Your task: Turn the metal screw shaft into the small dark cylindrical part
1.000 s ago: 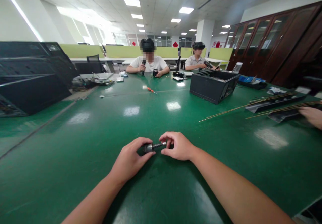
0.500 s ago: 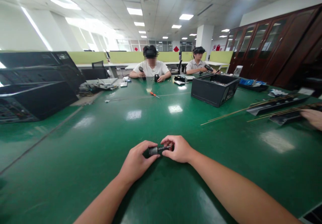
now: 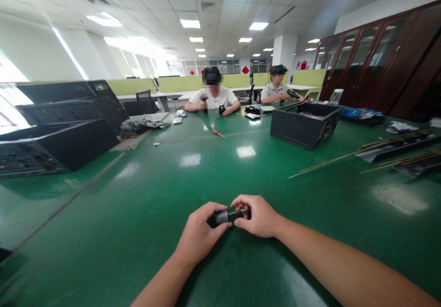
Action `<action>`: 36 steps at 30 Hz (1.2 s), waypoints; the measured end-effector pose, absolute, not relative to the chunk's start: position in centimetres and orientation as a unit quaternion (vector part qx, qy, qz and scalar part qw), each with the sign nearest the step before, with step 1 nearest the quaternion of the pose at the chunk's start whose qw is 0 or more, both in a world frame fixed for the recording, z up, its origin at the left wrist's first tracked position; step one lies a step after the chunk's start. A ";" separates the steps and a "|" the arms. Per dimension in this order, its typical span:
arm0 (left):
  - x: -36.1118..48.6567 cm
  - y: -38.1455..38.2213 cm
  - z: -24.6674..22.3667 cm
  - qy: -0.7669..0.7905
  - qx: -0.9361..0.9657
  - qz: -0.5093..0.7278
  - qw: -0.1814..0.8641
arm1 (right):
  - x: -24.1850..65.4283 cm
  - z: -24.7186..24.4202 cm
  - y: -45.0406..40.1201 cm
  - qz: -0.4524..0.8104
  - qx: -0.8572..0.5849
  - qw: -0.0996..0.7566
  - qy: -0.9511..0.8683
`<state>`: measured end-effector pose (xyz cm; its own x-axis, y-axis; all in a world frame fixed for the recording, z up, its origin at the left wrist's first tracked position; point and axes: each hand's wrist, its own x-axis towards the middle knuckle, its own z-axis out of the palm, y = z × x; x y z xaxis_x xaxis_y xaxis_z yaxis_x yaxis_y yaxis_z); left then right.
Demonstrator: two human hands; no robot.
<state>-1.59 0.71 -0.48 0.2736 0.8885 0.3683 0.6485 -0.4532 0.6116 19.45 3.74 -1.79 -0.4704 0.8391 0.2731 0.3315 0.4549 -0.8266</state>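
Observation:
Low over the green table (image 3: 165, 183), my left hand (image 3: 201, 231) grips the thick end of a dark cylindrical part (image 3: 223, 217). The part lies about level, with a grey band round its body and a narrower, ribbed black section pointing right. My right hand (image 3: 259, 216) is curled round its thin right end, thumb below and fingers above. The fingers hide the tip of that end, and my left palm covers some of the thick end. What exactly the part is cannot be made out.
A black computer case (image 3: 303, 125) stands ahead right; larger dark cases (image 3: 79, 146) are at left. An orange screwdriver (image 3: 217, 133) lies mid-table. Thin rods (image 3: 330, 161) rest at right across dark metal channels (image 3: 392, 147). Two people (image 3: 214, 96) work at the far side.
My view has shifted, so the scene sits further right and lower. Both hands keep the same hold on the part. Another person's hand at the right edge has left view.

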 end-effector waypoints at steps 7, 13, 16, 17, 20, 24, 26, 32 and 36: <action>-1.5 0.6 -0.4 0.497 0.779 0.342 0.171 | 19.4 -1.7 3.6 0.338 -0.375 0.342 -0.793; -1.2 0.4 0.0 0.487 0.786 0.342 0.167 | 19.4 -1.4 3.6 0.336 -0.369 0.351 -0.792; -1.1 0.4 0.0 0.488 0.786 0.343 0.162 | 19.4 -1.3 3.5 0.336 -0.371 0.352 -0.791; -1.1 0.4 0.0 0.488 0.786 0.344 0.160 | 19.4 -1.2 3.5 0.335 -0.373 0.352 -0.791; -1.0 0.4 0.0 0.490 0.785 0.346 0.155 | 19.4 -1.1 3.6 0.333 -0.377 0.347 -0.792; -0.9 0.3 0.0 0.491 0.784 0.347 0.156 | 19.5 -1.2 3.6 0.335 -0.380 0.348 -0.789; -0.9 0.3 0.1 0.492 0.782 0.349 0.156 | 19.4 -1.3 3.6 0.345 -0.383 0.349 -0.783; -1.0 0.3 -0.1 0.488 0.780 0.363 0.147 | 19.5 -1.5 3.7 0.362 -0.384 0.352 -0.773; -1.0 0.3 -0.1 0.485 0.780 0.371 0.137 | 19.5 -1.6 3.7 0.369 -0.387 0.351 -0.769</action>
